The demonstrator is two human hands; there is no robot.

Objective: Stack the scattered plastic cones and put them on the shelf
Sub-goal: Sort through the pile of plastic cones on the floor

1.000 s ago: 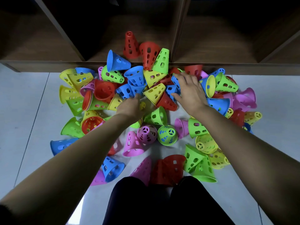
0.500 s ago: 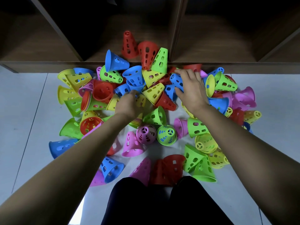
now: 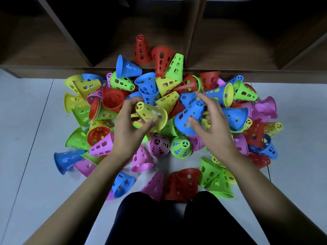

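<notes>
A heap of perforated plastic cones in red, blue, yellow, green and pink lies on the floor before the dark wooden shelf (image 3: 109,72). My left hand (image 3: 128,131) grips a yellow cone (image 3: 152,114), lifted above the heap with its narrow tip pointing up-left. My right hand (image 3: 215,128) holds a blue cone (image 3: 190,117), tip up-right, wide mouth toward me. The two held cones sit side by side, a small gap between them. A red cone (image 3: 141,49) stands upright in the middle shelf bay, beside another red cone (image 3: 161,59) and a green cone (image 3: 175,68).
Shelf dividers (image 3: 193,32) split the bottom row into open bays. Pale floor tiles (image 3: 26,156) spread left and right of the heap. My dark-clothed knees (image 3: 168,218) are at the bottom, close to a red cone (image 3: 182,184) and a green cone (image 3: 219,184).
Both hands have come up out of the heap and toward me, the left now holding a yellow cone and the right a blue cone.
</notes>
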